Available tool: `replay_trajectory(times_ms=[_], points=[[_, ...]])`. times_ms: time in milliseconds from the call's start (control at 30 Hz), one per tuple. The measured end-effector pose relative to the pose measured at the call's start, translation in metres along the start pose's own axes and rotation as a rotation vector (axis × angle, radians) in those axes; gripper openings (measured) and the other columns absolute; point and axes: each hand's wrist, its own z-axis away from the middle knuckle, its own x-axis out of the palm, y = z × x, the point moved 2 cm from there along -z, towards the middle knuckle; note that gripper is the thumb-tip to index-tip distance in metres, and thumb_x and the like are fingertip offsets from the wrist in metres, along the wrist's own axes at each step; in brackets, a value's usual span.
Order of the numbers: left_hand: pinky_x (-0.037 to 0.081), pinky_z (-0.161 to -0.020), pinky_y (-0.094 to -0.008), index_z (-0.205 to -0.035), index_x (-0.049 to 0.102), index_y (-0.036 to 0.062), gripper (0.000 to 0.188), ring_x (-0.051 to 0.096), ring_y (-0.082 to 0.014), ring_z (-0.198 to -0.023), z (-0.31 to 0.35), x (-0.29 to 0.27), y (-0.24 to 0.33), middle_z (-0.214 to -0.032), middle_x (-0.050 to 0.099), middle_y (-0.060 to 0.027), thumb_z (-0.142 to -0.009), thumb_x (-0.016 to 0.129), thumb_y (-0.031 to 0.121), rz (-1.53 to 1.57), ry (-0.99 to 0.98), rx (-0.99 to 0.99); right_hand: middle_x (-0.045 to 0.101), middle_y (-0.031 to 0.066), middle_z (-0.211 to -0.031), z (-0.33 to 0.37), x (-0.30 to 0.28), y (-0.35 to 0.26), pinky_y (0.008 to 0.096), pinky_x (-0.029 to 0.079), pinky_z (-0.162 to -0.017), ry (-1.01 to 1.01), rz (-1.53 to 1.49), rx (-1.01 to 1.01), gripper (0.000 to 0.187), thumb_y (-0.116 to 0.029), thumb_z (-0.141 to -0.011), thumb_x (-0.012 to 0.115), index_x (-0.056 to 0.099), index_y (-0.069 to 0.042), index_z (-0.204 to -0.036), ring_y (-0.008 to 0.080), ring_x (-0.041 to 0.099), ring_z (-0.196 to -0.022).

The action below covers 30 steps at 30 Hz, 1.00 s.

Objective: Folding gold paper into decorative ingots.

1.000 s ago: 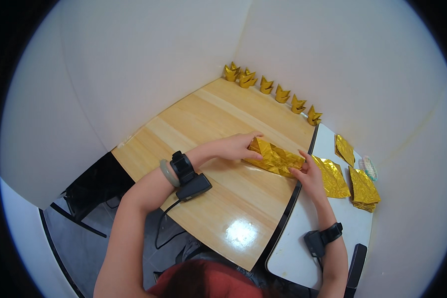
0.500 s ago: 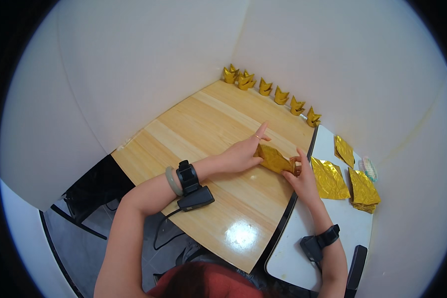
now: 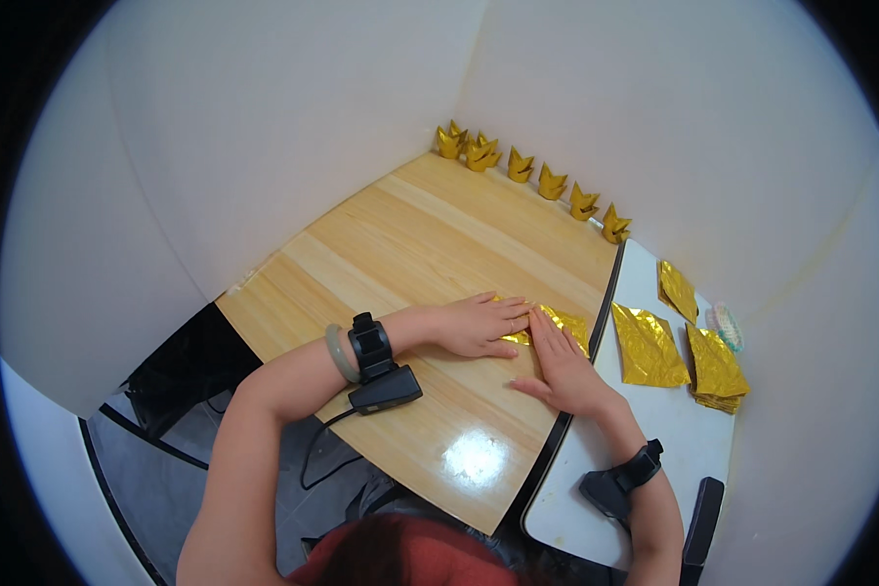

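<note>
A piece of gold foil paper (image 3: 567,318) lies flat on the wooden table, partly covered by both hands. My left hand (image 3: 479,325) rests palm down over its left part with the fingers stretched out. On its middle and right part lies my right hand (image 3: 561,366), fingers extended and thumb spread to the left. The fingertips of the two hands nearly meet over the foil. Just to the right, on the white table, lies a larger gold foil sheet (image 3: 649,347).
Several folded gold foil crowns (image 3: 552,183) stand in a row along the back wall. The white table (image 3: 566,508) carries a stack of gold foil sheets (image 3: 718,363), another foil piece (image 3: 676,290) and a clear, whitish round object (image 3: 726,327). A dark gap separates the two tables.
The gold foil, held up between both hands before, now lies on the table. Both hands have flattened onto it, and the right hand has moved left toward the left hand.
</note>
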Motion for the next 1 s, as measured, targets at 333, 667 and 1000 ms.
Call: replay_trajectory(times_ms=[333, 667, 1000], points=[[0.014, -0.111, -0.0438, -0.140, 0.016, -0.0066, 0.086, 0.011, -0.0327, -0.139, 0.003, -0.001, 0.004, -0.147, 0.013, -0.0251, -0.089, 0.041, 0.057, -0.019, -0.009, -0.037, 0.022, 0.0196, -0.147, 0.017, -0.015, 0.031, 0.0426, 0.016, -0.111, -0.104, 0.161, 0.306, 0.089, -0.063, -0.085, 0.042, 0.021, 0.004, -0.140, 0.0296, 0.017, -0.138], [0.016, -0.109, -0.0506, -0.141, 0.023, 0.0009, 0.084, 0.020, -0.0275, -0.137, 0.004, -0.004, 0.000, -0.148, 0.020, -0.0167, -0.085, 0.048, 0.058, 0.024, 0.039, -0.071, 0.042, 0.0155, -0.134, 0.010, -0.024, 0.030, 0.0448, 0.025, -0.107, 0.246, 0.378, 0.106, 0.056, -0.040, -0.083, 0.059, 0.048, -0.004, -0.125, 0.0282, 0.034, -0.129], [0.033, -0.100, -0.0466, -0.130, 0.043, 0.0019, 0.060, 0.051, -0.0256, -0.113, 0.004, -0.027, 0.004, -0.124, 0.053, -0.0160, -0.085, 0.061, 0.037, 0.129, 0.147, -0.111, 0.064, 0.0103, -0.075, 0.008, -0.034, 0.023, 0.0363, 0.048, -0.064, 0.310, 0.261, 0.072, 0.018, -0.022, -0.084, 0.060, 0.062, -0.005, -0.089, 0.0262, 0.061, -0.070]])
